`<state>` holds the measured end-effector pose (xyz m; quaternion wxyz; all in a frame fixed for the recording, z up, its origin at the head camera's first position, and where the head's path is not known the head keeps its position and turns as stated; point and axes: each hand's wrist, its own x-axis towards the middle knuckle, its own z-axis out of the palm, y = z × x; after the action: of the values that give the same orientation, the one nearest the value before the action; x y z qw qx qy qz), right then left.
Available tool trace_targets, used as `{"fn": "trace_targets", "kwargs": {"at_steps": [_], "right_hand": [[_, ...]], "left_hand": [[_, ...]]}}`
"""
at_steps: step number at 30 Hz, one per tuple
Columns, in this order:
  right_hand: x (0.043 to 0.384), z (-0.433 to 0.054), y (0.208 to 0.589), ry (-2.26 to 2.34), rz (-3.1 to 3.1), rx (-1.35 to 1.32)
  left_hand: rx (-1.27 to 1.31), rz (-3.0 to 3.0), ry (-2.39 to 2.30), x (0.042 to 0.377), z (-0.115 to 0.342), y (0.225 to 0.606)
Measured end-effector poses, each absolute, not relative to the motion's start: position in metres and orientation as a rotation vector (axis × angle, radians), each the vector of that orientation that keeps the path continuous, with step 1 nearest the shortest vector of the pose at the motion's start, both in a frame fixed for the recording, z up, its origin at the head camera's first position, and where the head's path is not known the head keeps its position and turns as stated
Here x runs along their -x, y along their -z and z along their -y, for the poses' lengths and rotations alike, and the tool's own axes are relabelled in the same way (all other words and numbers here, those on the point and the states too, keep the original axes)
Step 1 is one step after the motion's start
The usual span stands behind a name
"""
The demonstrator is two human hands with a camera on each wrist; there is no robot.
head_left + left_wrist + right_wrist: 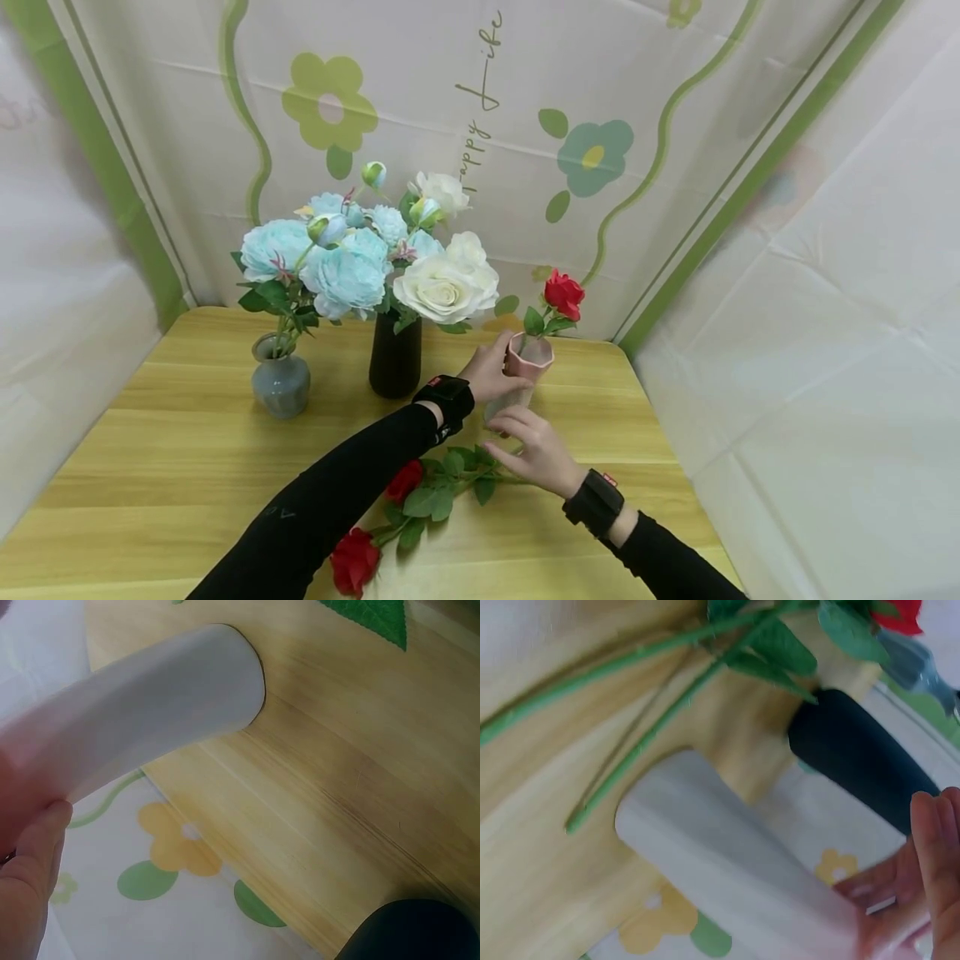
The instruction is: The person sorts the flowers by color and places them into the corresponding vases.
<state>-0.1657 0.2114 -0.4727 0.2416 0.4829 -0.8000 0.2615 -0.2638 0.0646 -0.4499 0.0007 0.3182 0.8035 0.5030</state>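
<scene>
My left hand (489, 372) grips the upper part of a vase (534, 367) that fades from pink to white. A single red rose (564, 295) with green leaves stands in it, leaning right. In the left wrist view the vase (180, 694) shows its white lower end by the tabletop, with the left thumb (37, 862) against its side. My right hand (546, 454) hovers just in front of the vase, fingers loosely bent and holding nothing. Beneath both arms lie red roses (355, 562); their green stems (652, 731) run past the vase base in the right wrist view.
At the left, a grey-blue vase (281, 387) holds light blue peonies (347, 275). Between it and the pink-white vase stands a black vase (395, 358) with white roses (442, 287). A printed cloth (450, 83) hangs behind the wooden table (187, 475).
</scene>
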Motion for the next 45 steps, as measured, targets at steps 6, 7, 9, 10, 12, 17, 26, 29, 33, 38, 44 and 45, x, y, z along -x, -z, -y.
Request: {"fn": "trace_targets", "kwargs": {"at_steps": [6,7,9,10,12,17,26,29,33,38,44,45], "right_hand": [[0.160,-0.203,0.486,-0.564,2.274,-1.432],[0.159,-0.202,0.490,-0.523,2.291,-1.446],[0.157,-0.201,0.495,-0.445,2.333,-1.464],[0.156,-0.201,0.498,-0.406,2.349,-1.473],[0.155,-0.200,0.504,-0.326,2.385,-1.478],[0.154,-0.197,0.517,-0.189,2.461,-1.498],[0.156,-0.185,0.533,0.079,2.371,-1.538],[0.156,-0.184,0.537,0.143,2.353,-1.533],[0.156,-0.183,0.537,0.156,2.319,-1.538],[0.155,-0.185,0.531,0.120,2.330,-1.536],[0.152,-0.191,0.519,0.121,2.308,-1.519],[0.152,-0.193,0.517,0.132,2.297,-1.517]], "left_hand": [[-0.944,-2.502,-1.582,0.262,-0.064,0.446],[-0.934,-2.497,-1.579,0.262,-0.065,0.445],[-0.911,-2.489,-1.572,0.261,-0.065,0.443],[-0.900,-2.489,-1.565,0.260,-0.065,0.442],[-0.875,-2.490,-1.555,0.259,-0.065,0.441],[-0.862,-2.512,-1.537,0.258,-0.065,0.441],[-0.884,-2.514,-1.555,0.259,-0.063,0.443],[-0.893,-2.506,-1.560,0.260,-0.064,0.443],[-0.893,-2.496,-1.567,0.260,-0.064,0.444],[-0.898,-2.514,-1.566,0.260,-0.064,0.445],[-0.912,-2.520,-1.574,0.261,-0.065,0.447],[-0.915,-2.521,-1.578,0.261,-0.065,0.448]]}}
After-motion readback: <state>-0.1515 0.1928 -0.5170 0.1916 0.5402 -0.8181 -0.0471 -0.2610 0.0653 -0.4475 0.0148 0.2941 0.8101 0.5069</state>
